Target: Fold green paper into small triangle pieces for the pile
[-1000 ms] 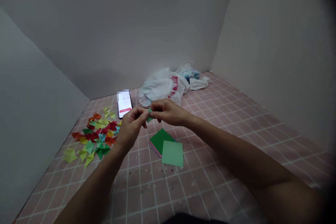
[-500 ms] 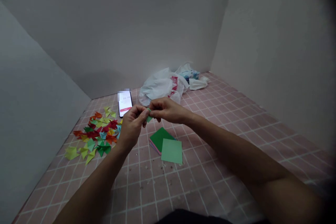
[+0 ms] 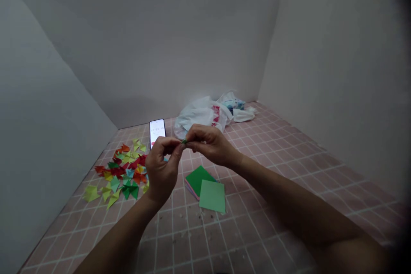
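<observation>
My left hand (image 3: 162, 167) and my right hand (image 3: 208, 143) meet in the air above the pink tiled floor, fingertips pinched together on a small folded green paper piece (image 3: 184, 141). Only a sliver of the green piece shows between the fingers. Below the hands lies a small stack of square paper sheets (image 3: 196, 180), dark green on top, with a light green sheet (image 3: 212, 196) overlapping its near corner. To the left a pile of several folded paper triangles (image 3: 122, 171) in red, orange, yellow and green is spread over the tiles.
A phone (image 3: 157, 130) with a lit screen lies beyond the pile. White plastic bags (image 3: 205, 113) are heaped near the back corner. Grey walls close in on the left, back and right. Small crumbs dot the tiled floor (image 3: 257, 205).
Both hands have risen slightly and turned, so less of the green piece shows between the fingers. The view has tilted a little; the sheets and pile lie as before.
</observation>
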The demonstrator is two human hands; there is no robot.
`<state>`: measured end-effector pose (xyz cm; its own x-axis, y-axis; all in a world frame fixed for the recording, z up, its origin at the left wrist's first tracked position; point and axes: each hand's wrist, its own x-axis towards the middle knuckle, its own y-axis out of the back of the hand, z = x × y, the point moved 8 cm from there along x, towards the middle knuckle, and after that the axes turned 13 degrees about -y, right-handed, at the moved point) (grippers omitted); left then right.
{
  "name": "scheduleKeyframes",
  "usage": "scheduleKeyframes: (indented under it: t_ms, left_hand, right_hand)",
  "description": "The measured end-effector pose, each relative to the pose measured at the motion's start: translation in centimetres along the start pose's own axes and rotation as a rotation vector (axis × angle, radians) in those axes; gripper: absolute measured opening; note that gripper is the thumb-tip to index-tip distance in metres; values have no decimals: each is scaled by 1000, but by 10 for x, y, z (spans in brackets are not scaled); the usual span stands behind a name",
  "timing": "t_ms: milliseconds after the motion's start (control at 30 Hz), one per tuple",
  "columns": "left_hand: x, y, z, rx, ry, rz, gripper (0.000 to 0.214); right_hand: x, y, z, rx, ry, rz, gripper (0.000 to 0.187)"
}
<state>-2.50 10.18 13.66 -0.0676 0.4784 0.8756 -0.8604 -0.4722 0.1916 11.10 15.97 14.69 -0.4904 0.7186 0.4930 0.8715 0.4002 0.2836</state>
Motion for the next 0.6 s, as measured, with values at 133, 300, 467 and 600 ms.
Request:
scheduleKeyframes:
  t_ms: [133,300,467,600]
  left_hand:
    - [6,2,16,106,-165,-28,8]
    - [9,3,23,162,-242,-41,11]
    - [6,-2,13,77,-99,-76,5]
    - [0,-8,-8,-168,168,-42,2]
  right_hand:
    - [-2,-3,-3,-33,39,10,14]
    - [-4,-3,-1,67,13,47,10]
    - [-2,-9,12,227,-62,39,4]
    - [-1,-12,23,333,-131,40,17]
